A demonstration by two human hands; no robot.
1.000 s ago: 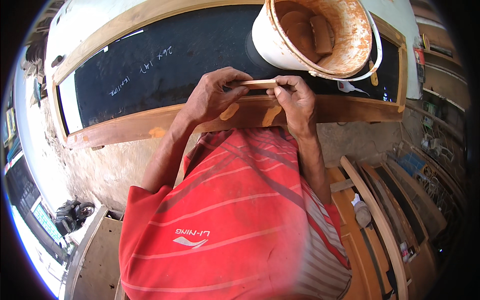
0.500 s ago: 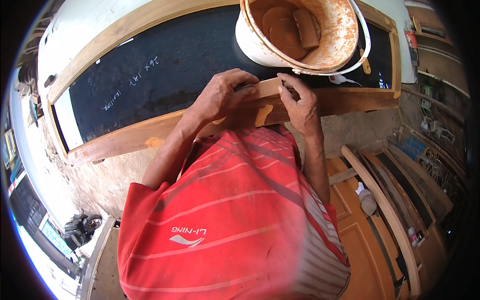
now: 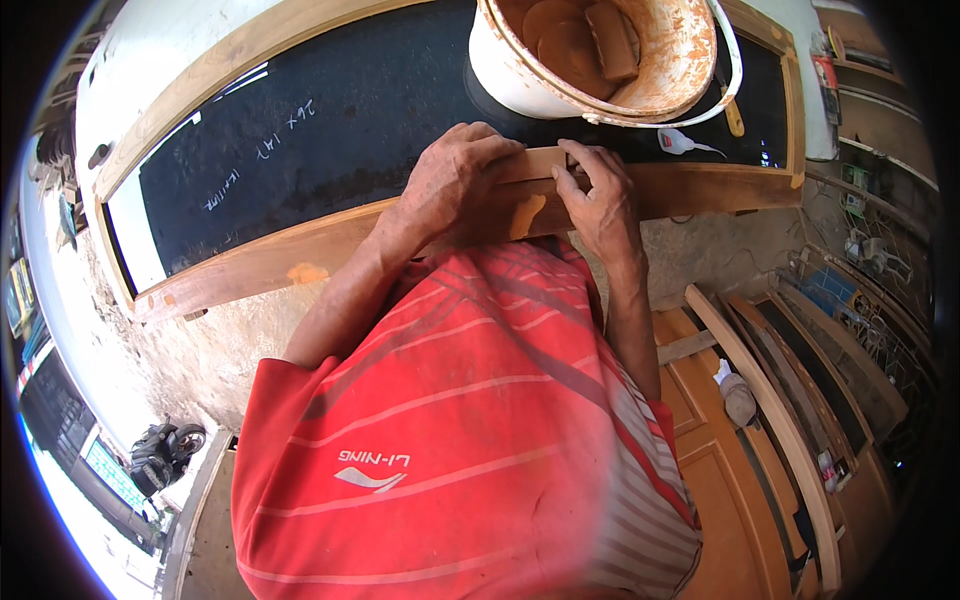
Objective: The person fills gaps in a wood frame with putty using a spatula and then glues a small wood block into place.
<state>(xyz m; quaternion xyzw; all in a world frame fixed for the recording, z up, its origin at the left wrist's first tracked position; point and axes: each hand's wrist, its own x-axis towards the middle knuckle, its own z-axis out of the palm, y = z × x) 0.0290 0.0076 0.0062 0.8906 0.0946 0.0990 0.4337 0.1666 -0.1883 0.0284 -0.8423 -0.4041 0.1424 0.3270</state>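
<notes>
Wooden strip [image 3: 540,163] gripped at both ends

The left hand [image 3: 450,180] and right hand [image 3: 602,197] pinch it over the near frame rail [image 3: 690,190]. A smeared white bucket [image 3: 515,85] crowds the space just beyond, near a nozzled bottle [image 3: 679,143] and yellow-handled tool [image 3: 735,118].

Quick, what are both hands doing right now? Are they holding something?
Left hand: closed, holding the left end of a small wooden piece.
Right hand: closed, thumb and fingers at the piece's right end.
</notes>
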